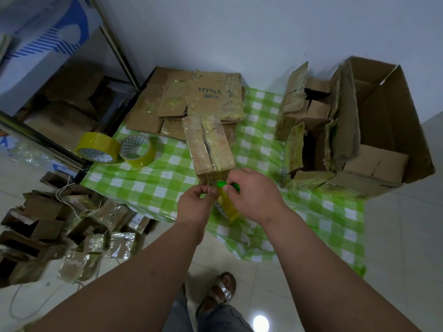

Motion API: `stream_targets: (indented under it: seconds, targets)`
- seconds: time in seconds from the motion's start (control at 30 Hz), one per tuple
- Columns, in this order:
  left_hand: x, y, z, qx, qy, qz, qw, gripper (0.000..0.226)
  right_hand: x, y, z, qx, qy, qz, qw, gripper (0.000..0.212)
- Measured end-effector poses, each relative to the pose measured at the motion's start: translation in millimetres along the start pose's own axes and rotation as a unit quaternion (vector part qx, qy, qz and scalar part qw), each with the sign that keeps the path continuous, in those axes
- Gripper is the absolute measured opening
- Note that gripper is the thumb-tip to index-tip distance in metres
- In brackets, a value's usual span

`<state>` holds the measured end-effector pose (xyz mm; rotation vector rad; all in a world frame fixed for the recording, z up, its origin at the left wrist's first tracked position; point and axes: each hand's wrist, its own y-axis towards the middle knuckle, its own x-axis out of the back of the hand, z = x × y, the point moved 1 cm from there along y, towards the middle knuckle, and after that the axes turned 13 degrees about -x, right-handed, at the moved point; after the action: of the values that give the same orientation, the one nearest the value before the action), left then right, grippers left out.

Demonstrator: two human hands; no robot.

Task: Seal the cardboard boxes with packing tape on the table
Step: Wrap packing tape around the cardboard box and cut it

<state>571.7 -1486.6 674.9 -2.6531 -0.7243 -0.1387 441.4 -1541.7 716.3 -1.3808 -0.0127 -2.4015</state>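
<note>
Open cloth left of the small box, up to two tape rolls; big box blocking right

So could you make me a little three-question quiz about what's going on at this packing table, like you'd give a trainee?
1. True or false: the small cardboard box in front of the person lies on the green checked tablecloth.
2. How many spare yellow tape rolls lie at the table's left edge? A) one B) two C) four
3. Fill in: the right hand holds a yellow tape roll with a ____ coloured piece at its top.

Key
1. True.
2. B: the second roll touches the first.
3. Green; the left hand pinches something at the box's near end with its fingers, probably the tape's end.
</note>
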Motion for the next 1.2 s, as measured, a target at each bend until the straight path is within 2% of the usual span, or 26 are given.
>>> stream_targets:
  seconds: [0.17,0.53,0.6,0.73,0.8,0.9,1.03,1.2]
  targets:
    - [-1,0,-1,-0.004,0.007,0.025,1.000,0.013,-1,5,6,0.007,-0.013,0.009,1.000,0.014]
    - [9,13,-3,0.004,0.000,0.042,0.999,0.025,3,5,-4,-0.049,0.009,-0.016,0.999,0.015]
    - [9,16,-3,0.008,0.007,0.059,0.998,0.024,3,4,-6,-0.055,0.014,-0.028,0.998,0.015]
    - [12,24,-5,0.017,0.009,0.076,0.997,0.007,6,3,-18,-0.083,0.022,-0.063,0.994,0.012]
    - [15,27,-4,0.029,-0.001,0.070,0.997,0.013,8,3,-25,-0.102,0.025,-0.063,0.992,0.013]
    - [15,29,1,0.036,-0.011,0.082,0.996,0.028,8,2,-31,-0.144,0.060,-0.045,0.987,0.012]
    - [13,28,2,0.030,-0.023,0.101,0.994,0.030,3,-1,-38,-0.235,0.115,-0.005,0.965,0.010]
    - [14,26,-2,0.022,-0.029,0.122,0.992,0.030,-25,-3,-52,-0.285,0.075,0.043,0.955,0.022]
